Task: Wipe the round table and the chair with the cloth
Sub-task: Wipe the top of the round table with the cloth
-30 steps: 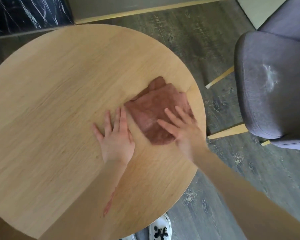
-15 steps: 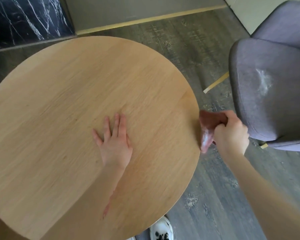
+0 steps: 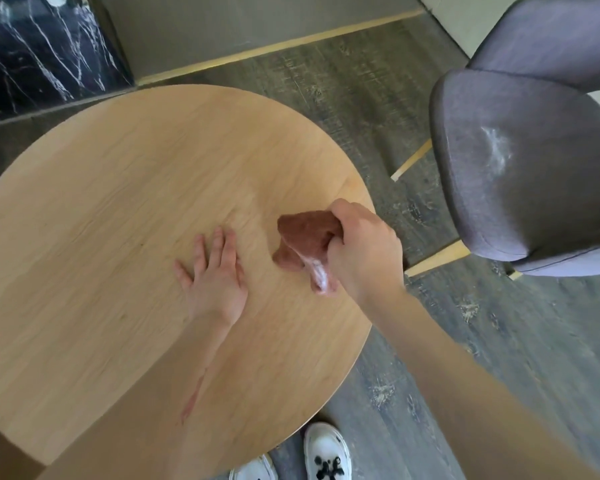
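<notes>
The round wooden table [image 3: 111, 216] fills the left and centre of the head view. My left hand [image 3: 214, 276] lies flat on it, palm down, fingers apart. My right hand [image 3: 362, 252] is closed around a bunched reddish-brown cloth [image 3: 305, 233] near the table's right edge. The cloth hangs from my fist and its lower end touches the tabletop; a whitish patch shows on its hanging tip. The grey upholstered chair [image 3: 520, 174] stands to the right of the table, with a white smear [image 3: 497, 147] on its seat.
Dark wood-look floor [image 3: 465, 358] lies between table and chair. The chair's light wooden legs [image 3: 437, 259] stick out toward the table. A black marble panel [image 3: 32, 46] and a grey wall with a gold strip stand at the back. My white shoes [image 3: 326, 452] show below the table's edge.
My right hand bunched the flat cloth, swept it off the table's right edge toward the chair, then brought it back over the tabletop. My left hand stayed flat in place.
</notes>
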